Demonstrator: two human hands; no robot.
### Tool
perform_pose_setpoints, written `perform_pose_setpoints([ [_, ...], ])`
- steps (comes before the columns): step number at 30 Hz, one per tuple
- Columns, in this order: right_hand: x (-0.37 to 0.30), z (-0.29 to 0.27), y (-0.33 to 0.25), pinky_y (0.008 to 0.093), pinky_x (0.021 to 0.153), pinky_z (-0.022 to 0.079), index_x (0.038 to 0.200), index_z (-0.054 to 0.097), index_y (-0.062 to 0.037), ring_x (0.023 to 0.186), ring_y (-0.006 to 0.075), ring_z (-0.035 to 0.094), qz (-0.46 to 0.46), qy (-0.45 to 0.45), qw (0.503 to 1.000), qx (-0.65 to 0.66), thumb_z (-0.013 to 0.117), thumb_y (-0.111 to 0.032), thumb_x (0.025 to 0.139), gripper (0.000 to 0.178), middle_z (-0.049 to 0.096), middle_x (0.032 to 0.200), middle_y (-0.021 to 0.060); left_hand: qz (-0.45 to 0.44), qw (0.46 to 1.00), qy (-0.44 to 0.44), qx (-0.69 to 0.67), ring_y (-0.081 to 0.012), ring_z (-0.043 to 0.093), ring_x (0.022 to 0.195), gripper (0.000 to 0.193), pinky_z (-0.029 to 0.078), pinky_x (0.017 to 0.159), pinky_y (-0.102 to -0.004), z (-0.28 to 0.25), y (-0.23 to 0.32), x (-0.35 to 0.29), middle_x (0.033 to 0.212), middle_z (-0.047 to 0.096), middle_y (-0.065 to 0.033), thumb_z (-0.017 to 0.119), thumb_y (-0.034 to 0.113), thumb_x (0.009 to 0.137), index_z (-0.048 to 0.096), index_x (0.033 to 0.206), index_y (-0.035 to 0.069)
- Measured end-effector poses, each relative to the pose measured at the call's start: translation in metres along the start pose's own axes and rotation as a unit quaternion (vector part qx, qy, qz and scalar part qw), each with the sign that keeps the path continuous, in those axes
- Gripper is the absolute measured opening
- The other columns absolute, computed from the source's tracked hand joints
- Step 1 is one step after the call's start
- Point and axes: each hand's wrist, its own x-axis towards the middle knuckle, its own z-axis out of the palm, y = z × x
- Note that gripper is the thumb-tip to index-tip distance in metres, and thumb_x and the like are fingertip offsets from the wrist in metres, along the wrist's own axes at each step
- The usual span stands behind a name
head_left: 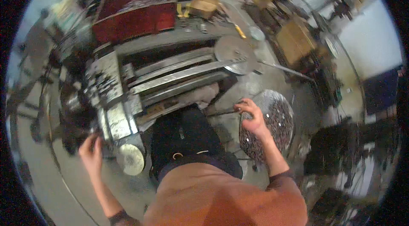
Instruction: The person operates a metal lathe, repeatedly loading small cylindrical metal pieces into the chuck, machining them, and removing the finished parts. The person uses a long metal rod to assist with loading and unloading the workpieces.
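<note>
My left hand (pixel 90 153) is at the near left end of a small metal lathe-like machine, beside its pale round handwheel (pixel 131 159). Its fingers are bent together; what they grip, if anything, is lost in blur and shadow. Over the left edge of a round tray (pixel 291 117) hangs my right hand (pixel 252 117), fingers curled in. A small dark bit shows at its fingertips, too unclear to name. Many small dark and shiny metal pieces (pixel 277 130) fill the tray. The machine's slide block (pixel 117 121) lies just beyond my left hand.
Long metal rails (pixel 179 75) run across the machine to a round metal disc (pixel 235 51) with a long rod (pixel 285 72). Behind stands a red bin (pixel 134 21) of metal pieces. Cardboard boxes (pixel 295 41) are at the far right. A yellow-handled tool (pixel 240 31) lies on the back bench.
</note>
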Motion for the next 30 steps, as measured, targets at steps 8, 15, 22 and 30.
perform_pose_setpoints([
  [8, 0.076, 0.094, -0.130, 0.0370, 0.088, 0.043, 0.108, 0.060, 0.0025, 0.103, 0.0354, 0.054, -0.334, -0.137, 0.921, 0.148, 0.059, -0.047, 0.071, 0.062, 0.050, 0.115, 0.0230, 0.190, 0.954, -0.141, -0.182, -0.0307, 0.062, 0.066, 0.020, 0.049, 0.058, -0.0364, 0.050, 0.143, 0.028, 0.071, 0.063, -0.0151, 0.065, 0.023, 0.077, 0.066, 0.081, 0.004],
  [15, 0.095, 0.112, -0.184, 0.0385, 0.078, 0.048, 0.093, 0.062, 0.0002, 0.091, 0.0361, 0.058, -0.441, -0.151, 0.883, 0.049, 0.063, -0.022, 0.059, 0.041, 0.055, 0.106, 0.0221, 0.180, 0.943, -0.186, -0.208, -0.0306, 0.060, 0.059, 0.023, 0.044, 0.051, -0.0369, 0.057, 0.127, 0.024, 0.064, 0.059, -0.0165, 0.062, 0.026, 0.081, 0.064, 0.077, 0.003],
  [22, 0.129, 0.125, -0.215, 0.0370, 0.068, 0.047, 0.088, 0.064, -0.0030, 0.080, 0.0317, 0.057, -0.468, -0.294, 0.833, 0.019, 0.062, -0.017, 0.059, 0.033, 0.059, 0.096, 0.0146, 0.200, 0.945, -0.167, -0.196, -0.0358, 0.057, 0.060, 0.024, 0.044, 0.053, -0.0423, 0.049, 0.092, 0.024, 0.063, 0.056, -0.0180, 0.058, 0.027, 0.082, 0.061, 0.075, 0.004],
  [30, 0.195, 0.193, -0.290, 0.0387, 0.068, 0.046, 0.080, 0.064, -0.0026, 0.082, 0.0306, 0.055, -0.548, -0.276, 0.786, -0.080, 0.062, -0.012, 0.051, 0.031, 0.061, 0.093, 0.0137, 0.111, 0.992, -0.041, 0.033, -0.0349, 0.060, 0.068, 0.027, 0.048, 0.061, -0.0437, -0.049, 0.016, 0.016, 0.071, 0.061, -0.0173, 0.060, 0.026, 0.079, 0.058, 0.097, 0.007],
])
